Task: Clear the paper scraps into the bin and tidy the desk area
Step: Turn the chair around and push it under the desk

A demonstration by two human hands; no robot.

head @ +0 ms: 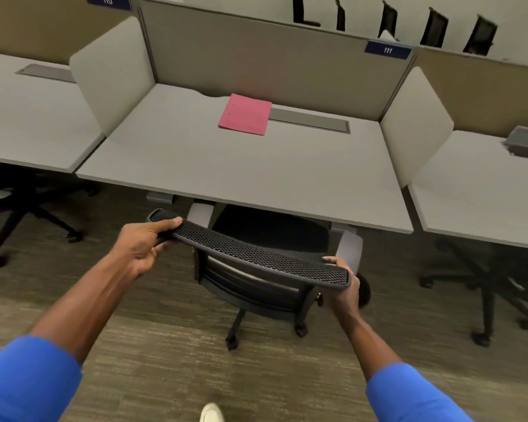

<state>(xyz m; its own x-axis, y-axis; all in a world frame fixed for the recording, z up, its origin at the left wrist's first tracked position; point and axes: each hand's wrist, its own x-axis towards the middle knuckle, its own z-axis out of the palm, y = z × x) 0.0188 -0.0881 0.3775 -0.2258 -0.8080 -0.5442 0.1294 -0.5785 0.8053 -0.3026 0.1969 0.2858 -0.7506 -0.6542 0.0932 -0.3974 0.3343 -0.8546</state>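
Observation:
A black mesh office chair [256,254] stands at the front edge of the grey desk [226,172], its seat partly under the desktop. My left hand [144,242] grips the left end of the chair's backrest top. My right hand [343,283] grips the right end of the same top edge. A pink folder [245,114] lies flat near the back of the desk, partly over a grey cable tray lid [311,119]. No paper scraps and no bin are in view.
Grey partition panels [256,56] wall the desk at the back and both sides. Neighbouring desks [28,117] [482,193] stand left and right, each with a black chair base [28,214] [485,284] beneath. The floor is dark carpet [165,345]. My white shoe [211,413] shows at the bottom.

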